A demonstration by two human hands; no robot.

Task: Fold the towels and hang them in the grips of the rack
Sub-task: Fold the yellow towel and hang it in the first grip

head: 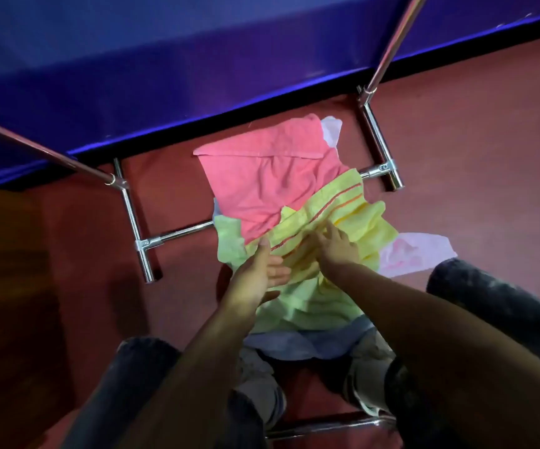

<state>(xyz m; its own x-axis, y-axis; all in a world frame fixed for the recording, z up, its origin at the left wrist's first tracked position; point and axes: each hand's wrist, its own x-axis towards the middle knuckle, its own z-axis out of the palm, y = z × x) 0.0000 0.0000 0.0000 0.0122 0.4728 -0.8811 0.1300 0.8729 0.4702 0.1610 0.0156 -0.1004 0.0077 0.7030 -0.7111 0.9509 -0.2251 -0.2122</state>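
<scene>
On the red floor (456, 140), the chrome rack (132, 209) foot stands left of the pile, leaving bare floor beside it for spreading. The left hand (255, 270) presses the yellow towel (343, 222) with its fingers straight and apart; sliding out to a corner would probably flatten it best. The right hand (335, 246) lies on the same towel, fingers loosely spread, gripping nothing. The pink towel (271, 176) lies behind, near the blue wall (164, 76), crowding that edge.
</scene>
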